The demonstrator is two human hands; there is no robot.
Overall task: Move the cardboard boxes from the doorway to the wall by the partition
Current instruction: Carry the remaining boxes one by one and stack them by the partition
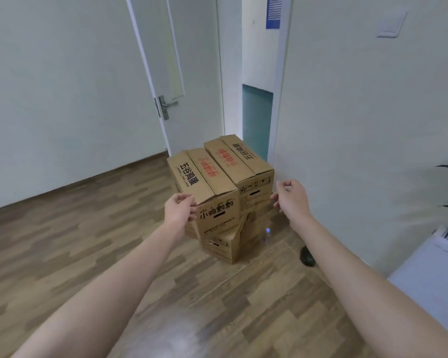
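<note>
**Hands closing in on the stack**

Left hand touching the near-left top box, fingers curled, not clamped. Right hand loosely apart just beside the right top box. Flanking, likely for a two-sided lift. Two boxes on top; at least one lower box beneath, by the doorway.

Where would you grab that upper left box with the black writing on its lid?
Probably by its two long sides, one hand each, from above and in front. The upper left box sits on a lower box tight against the upper right box, so slide it clear first. The left hand is already at its near corner.
</note>
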